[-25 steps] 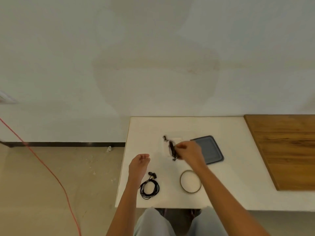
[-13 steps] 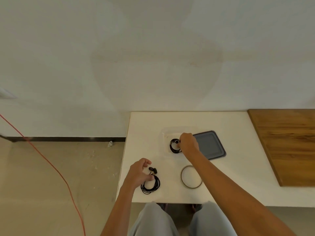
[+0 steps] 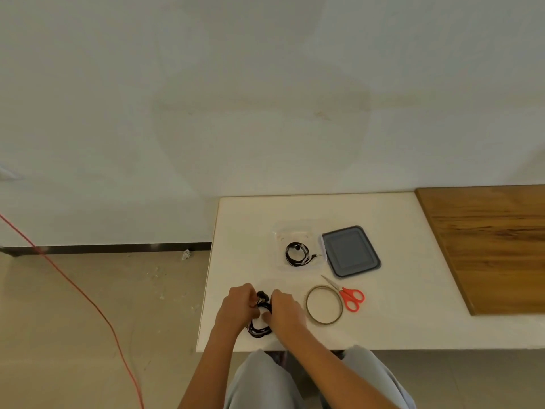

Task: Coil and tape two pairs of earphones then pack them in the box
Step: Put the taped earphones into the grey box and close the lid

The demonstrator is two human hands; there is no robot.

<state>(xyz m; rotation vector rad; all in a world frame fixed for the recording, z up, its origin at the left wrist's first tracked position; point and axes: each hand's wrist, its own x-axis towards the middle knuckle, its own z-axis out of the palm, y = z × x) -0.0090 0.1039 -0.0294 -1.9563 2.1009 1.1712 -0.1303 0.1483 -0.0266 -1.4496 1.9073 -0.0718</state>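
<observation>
One coiled pair of black earphones point(image 3: 297, 254) lies inside the clear plastic box point(image 3: 280, 235) at the middle of the white table point(image 3: 398, 320). The box's grey lid point(image 3: 350, 251) rests just right of it. A second black coiled pair of earphones point(image 3: 259, 327) sits near the table's front left edge. My left hand point(image 3: 238, 304) and my right hand point(image 3: 283, 309) both grip this second pair from either side, fingers closed on the cord. Its earbuds poke up between my hands.
A roll of clear tape point(image 3: 324, 304) lies right of my right hand, with red-handled scissors point(image 3: 348, 296) touching its far right side. A wooden board point(image 3: 489, 243) covers the table's right part. An orange cable point(image 3: 73, 290) runs across the floor at left.
My right hand let go of the first coiled pair in the box and came back to the second pair. My left hand closed on that pair too. The scissors have come into sight.
</observation>
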